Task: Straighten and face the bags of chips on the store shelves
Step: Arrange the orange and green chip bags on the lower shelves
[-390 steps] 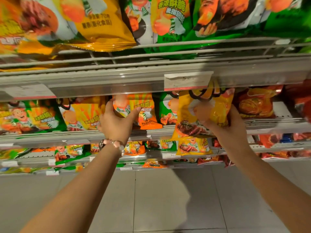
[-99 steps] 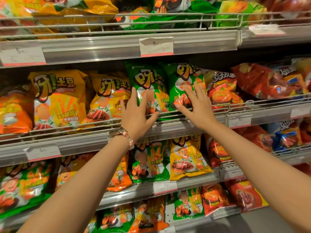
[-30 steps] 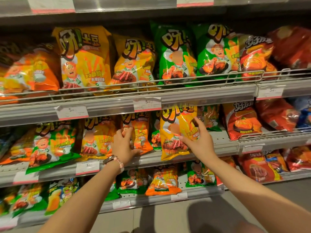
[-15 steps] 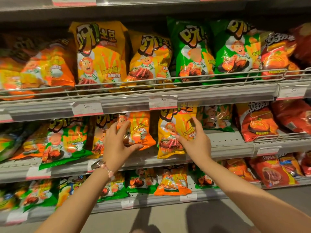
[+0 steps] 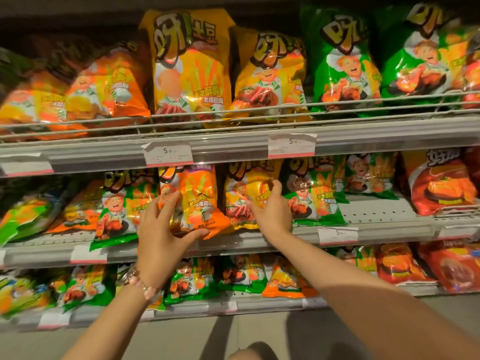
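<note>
Middle shelf (image 5: 259, 242), worked left to right. Far left, green and orange bags (image 5: 31, 219) lie slumped and tilted, not yet faced; judged a later job. Left hand (image 5: 161, 237) reaches up from below, wrist with a beaded bracelet (image 5: 141, 284), fingers spread up the left side of the orange bag (image 5: 197, 201), thumb hooked under its bottom corner: grasping it. The orange bag stands at the shelf's front edge, leaning right, its lower corner overhanging the price rail and touching the yellow bag (image 5: 246, 193). Right hand (image 5: 272, 211) comes in from the lower right, forearm nearly straight, fingers curled over the yellow bag's right edge, thumb laid across its front: grasping that one too. The yellow bag sits just beside a green bag (image 5: 314, 193), which leans against it. Risks, as judged: this shelf shows no front wire where the hands are, unlike the top shelf (image 5: 233, 141), so a bag drawn too far forward could tip off to the floor. The bags are air-filled and slick; a hard squeeze could crush chips or let a bag squirt out of the grasp. Shifting the yellow bag may drag the green bag over, since they touch. Both bags moved at once could wedge corner to corner and end up skewed. Price tag (image 5: 337, 235) at the rail could be knocked by the right wrist.
</note>
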`<state>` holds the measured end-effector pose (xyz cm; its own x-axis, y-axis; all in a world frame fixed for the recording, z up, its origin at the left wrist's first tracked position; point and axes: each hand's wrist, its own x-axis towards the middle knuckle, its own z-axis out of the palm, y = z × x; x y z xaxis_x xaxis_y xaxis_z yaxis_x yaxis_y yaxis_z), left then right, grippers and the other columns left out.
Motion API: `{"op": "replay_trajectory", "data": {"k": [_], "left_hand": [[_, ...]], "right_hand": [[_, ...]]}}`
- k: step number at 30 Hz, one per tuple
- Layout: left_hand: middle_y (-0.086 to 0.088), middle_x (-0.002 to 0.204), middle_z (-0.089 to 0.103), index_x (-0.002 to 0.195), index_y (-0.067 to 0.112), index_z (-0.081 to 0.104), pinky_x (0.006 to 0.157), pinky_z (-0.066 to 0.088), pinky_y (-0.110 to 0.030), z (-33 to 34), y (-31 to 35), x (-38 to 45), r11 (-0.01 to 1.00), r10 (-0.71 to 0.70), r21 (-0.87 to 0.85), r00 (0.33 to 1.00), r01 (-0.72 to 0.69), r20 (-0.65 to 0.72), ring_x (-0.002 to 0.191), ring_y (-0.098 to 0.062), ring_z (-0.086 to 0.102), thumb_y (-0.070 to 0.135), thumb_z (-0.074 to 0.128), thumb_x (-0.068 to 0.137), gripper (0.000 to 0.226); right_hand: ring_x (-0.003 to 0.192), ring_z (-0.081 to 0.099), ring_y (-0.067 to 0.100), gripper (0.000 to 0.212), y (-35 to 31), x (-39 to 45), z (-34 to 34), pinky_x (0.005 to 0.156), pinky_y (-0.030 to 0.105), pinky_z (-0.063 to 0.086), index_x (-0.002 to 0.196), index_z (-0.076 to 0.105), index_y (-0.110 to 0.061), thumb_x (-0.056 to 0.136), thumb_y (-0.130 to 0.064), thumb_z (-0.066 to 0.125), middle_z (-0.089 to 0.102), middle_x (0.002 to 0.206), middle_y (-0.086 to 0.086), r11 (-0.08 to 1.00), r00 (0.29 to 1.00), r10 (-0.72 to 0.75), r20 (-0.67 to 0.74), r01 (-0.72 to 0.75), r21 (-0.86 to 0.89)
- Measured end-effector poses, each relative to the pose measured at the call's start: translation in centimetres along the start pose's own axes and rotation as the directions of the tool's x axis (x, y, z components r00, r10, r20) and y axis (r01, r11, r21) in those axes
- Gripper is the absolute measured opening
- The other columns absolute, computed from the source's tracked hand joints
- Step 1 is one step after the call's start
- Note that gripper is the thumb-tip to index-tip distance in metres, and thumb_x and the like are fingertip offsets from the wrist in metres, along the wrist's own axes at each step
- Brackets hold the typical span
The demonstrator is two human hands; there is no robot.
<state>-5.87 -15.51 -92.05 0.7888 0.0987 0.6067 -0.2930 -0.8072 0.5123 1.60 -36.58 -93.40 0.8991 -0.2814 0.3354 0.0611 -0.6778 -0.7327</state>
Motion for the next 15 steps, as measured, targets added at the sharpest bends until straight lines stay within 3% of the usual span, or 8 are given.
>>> {"op": "replay_trajectory", "data": {"k": [3,6,9,11,13,15], "left_hand": [[-0.009,0.134,0.046,0.139,0.023,0.046,0.1,0.041,-0.055,0.4,-0.4,-0.1,1.0,-0.008,-0.025,1.0,0.009,0.02,0.124,-0.029,0.043,0.063,0.069,0.058,0.093],[-0.01,0.137,0.045,0.14,0.023,0.046,0.102,0.039,-0.055,1.2,-0.4,0.0,0.998,0.022,-0.062,0.999,-0.019,0.037,0.128,-0.03,0.041,0.065,0.069,0.059,0.094],[-0.011,0.138,0.044,0.139,0.022,0.047,0.101,0.04,-0.056,2.1,-0.1,0.2,0.994,0.058,-0.095,0.998,-0.054,0.038,0.128,-0.032,0.041,0.067,0.074,0.061,0.094],[-0.009,0.139,0.043,0.139,0.024,0.046,0.1,0.042,-0.055,2.4,0.1,0.4,0.992,0.079,-0.102,0.997,-0.077,0.019,0.128,-0.03,0.041,0.067,0.069,0.06,0.093],[-0.007,0.138,0.043,0.139,0.023,0.045,0.099,0.043,-0.052,2.5,0.2,0.6,0.99,0.098,-0.107,0.995,-0.097,0.009,0.126,-0.027,0.041,0.07,0.064,0.061,0.093],[-0.006,0.136,0.044,0.139,0.021,0.046,0.098,0.045,-0.049,2.7,0.1,0.8,0.986,0.113,-0.123,0.994,-0.11,0.015,0.125,-0.026,0.043,0.069,0.064,0.062,0.093]], "right_hand": [[0.089,0.062,0.029,0.082,0.8,0.4,0.7,0.069,0.041,0.053,0.144,0.02,-0.013,0.084,-0.046,0.066,0.059,0.096,0.008,0.998,0.995,0.057,0.084,-0.058,0.007],[0.121,0.049,0.033,0.088,1.1,1.1,0.0,0.095,0.044,0.045,0.147,0.017,-0.009,0.084,-0.045,0.067,0.048,0.133,0.014,0.996,0.982,0.087,0.165,-0.088,0.0],[0.136,0.031,0.028,0.079,-0.1,0.1,-1.2,0.109,0.038,0.028,0.147,0.022,-0.007,0.088,-0.045,0.059,0.03,0.149,0.012,0.998,0.998,-0.065,-0.014,0.065,0.012],[0.134,0.035,0.022,0.071,-1.8,-0.9,-1.5,0.107,0.033,0.031,0.146,0.025,-0.014,0.09,-0.044,0.057,0.032,0.148,0.006,0.956,0.984,-0.174,-0.033,0.177,0.233],[0.129,0.042,0.02,0.082,-3.7,-1.6,-1.2,0.106,0.039,0.039,0.148,0.019,-0.022,0.084,-0.049,0.064,0.035,0.145,0.003,0.878,0.967,-0.166,0.195,0.055,0.475],[0.129,0.044,0.02,0.099,-5.0,-1.8,-0.7,0.104,0.041,0.043,0.149,0.013,-0.028,0.074,-0.049,0.075,0.038,0.145,0.001,0.845,0.906,-0.108,0.409,-0.133,0.518]]}}
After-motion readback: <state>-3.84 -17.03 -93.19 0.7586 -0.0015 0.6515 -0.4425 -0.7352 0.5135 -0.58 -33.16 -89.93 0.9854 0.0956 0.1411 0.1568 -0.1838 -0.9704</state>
